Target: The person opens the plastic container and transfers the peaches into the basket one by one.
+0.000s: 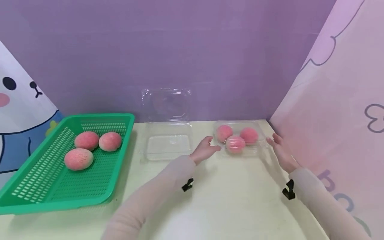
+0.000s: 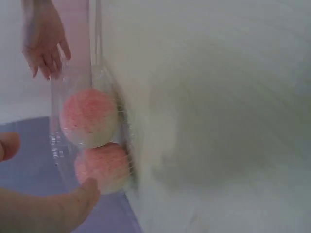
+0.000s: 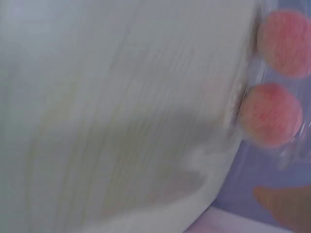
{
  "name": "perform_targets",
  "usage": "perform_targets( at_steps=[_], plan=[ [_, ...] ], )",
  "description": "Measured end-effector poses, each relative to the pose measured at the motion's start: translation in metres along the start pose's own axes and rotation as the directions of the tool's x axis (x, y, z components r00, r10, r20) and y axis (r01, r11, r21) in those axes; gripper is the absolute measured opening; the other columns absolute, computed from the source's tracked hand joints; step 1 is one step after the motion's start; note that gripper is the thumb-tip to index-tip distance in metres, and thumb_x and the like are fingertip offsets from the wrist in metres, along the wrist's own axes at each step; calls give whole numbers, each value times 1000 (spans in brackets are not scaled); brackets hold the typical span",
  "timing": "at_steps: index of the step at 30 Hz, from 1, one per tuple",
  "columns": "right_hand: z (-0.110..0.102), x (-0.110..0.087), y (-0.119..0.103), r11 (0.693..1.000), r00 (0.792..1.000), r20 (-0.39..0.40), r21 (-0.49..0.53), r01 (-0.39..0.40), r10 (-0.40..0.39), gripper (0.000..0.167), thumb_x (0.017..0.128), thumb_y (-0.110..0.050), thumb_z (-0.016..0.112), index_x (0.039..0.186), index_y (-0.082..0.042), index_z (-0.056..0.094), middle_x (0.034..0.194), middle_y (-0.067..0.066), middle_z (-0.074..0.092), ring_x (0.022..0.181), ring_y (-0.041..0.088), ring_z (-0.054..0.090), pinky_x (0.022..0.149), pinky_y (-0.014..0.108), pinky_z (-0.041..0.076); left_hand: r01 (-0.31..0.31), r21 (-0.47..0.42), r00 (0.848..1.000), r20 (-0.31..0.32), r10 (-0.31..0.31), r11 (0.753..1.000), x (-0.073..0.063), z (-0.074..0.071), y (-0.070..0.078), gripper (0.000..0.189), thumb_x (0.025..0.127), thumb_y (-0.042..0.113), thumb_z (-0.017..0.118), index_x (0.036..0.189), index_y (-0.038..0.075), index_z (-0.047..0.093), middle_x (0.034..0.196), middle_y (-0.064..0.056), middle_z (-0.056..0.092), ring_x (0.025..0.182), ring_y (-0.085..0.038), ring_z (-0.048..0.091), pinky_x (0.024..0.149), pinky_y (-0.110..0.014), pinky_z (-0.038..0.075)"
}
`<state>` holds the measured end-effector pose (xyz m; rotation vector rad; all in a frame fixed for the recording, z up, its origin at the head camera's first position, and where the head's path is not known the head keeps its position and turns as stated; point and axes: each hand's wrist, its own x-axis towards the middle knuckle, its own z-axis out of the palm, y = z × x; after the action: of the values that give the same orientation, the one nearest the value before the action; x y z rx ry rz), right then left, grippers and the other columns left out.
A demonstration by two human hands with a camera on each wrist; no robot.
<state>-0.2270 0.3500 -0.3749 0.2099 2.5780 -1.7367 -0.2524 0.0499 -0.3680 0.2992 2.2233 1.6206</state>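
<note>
Peaches (image 1: 235, 144), three of them, sit under clear plastic near the table's back edge, and that's where both hands are! The lidded box (image 1: 250, 152) rests flat on the pale table (image 1: 228, 200), its top down over the fruit; whether the catch has clicked, I can't tell from here. Left hand (image 1: 205, 150) on the near left corner, fingers loosely stretched, thumb apart, gripping nothing. Across on the other side, right hand (image 1: 282, 155), fingers spread and pointing at the box's right edge, nothing held there either. Contact with the plastic? Too close to call on both sides.

Look left of that: a second clear box (image 1: 168, 146), lid (image 1: 168, 104) standing up behind it, right before the purple wall (image 1: 180, 50). Further left again, the big green basket (image 1: 87, 186), three more peaches (image 1: 79, 159) bunched toward its back half, all touching or nearly so. Pale sleeves on both arms, a black clip (image 1: 188, 185) at the left wrist and another clip (image 1: 289, 190) at the right, and pink sheeting (image 1: 339, 100) rising along the right side.
</note>
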Motion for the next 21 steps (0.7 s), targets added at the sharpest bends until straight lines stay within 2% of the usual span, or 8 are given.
perform_targets(
  at_steps=[2,5,8,11,14,18,21],
  plan=[
    [-5,8,7,993,998,53,111,-42,36,76,98,-43,30,144,-1,-13,152,14,-16,139,32,-9,114,48,1,8,-63,1000,6,-8,998,13,10,-4,81,84,31,62,145,4,17,150,-13,22,137,-30,24,110,-46,26],
    [-5,19,16,968,995,93,247,-50,28,74,99,-40,28,143,1,-15,151,15,-18,139,29,-11,115,42,1,3,-158,999,53,6,987,26,22,-8,93,82,36,64,148,9,4,153,-10,13,139,-27,17,112,-49,19],
    [-1,26,20,952,995,99,303,-38,8,71,99,-37,28,143,2,-12,151,16,-14,140,29,-9,115,39,4,7,-210,996,92,13,978,34,29,-11,102,80,38,67,148,12,-4,155,-7,6,140,-25,14,112,-49,16],
    [5,29,21,948,995,103,318,-34,1,68,100,-36,26,143,3,-10,151,18,-14,139,31,-8,115,38,3,22,-227,995,99,1,974,37,32,-14,105,79,38,68,147,13,-8,155,-7,4,139,-25,16,112,-48,16],
    [9,29,20,955,994,109,295,-24,-8,69,99,-37,26,142,4,-9,150,20,-13,139,34,-8,115,41,2,8,-246,996,87,14,969,38,33,-17,104,80,29,68,147,12,-8,153,-10,7,136,-28,23,110,-48,23],
    [15,30,18,966,992,124,259,-14,-19,72,99,-40,27,142,4,-9,151,20,-13,139,35,-6,114,44,1,-39,-275,998,37,51,961,39,34,-19,97,77,14,69,146,7,1,144,-16,24,126,-31,36,102,-45,36],
    [19,30,17,968,990,138,252,-17,-19,73,99,-40,27,142,4,-11,151,20,-13,139,35,-5,115,44,1,-46,-260,999,0,47,964,36,33,-19,96,76,14,71,144,5,4,138,-19,31,124,-32,38,102,-45,37]
  ],
)
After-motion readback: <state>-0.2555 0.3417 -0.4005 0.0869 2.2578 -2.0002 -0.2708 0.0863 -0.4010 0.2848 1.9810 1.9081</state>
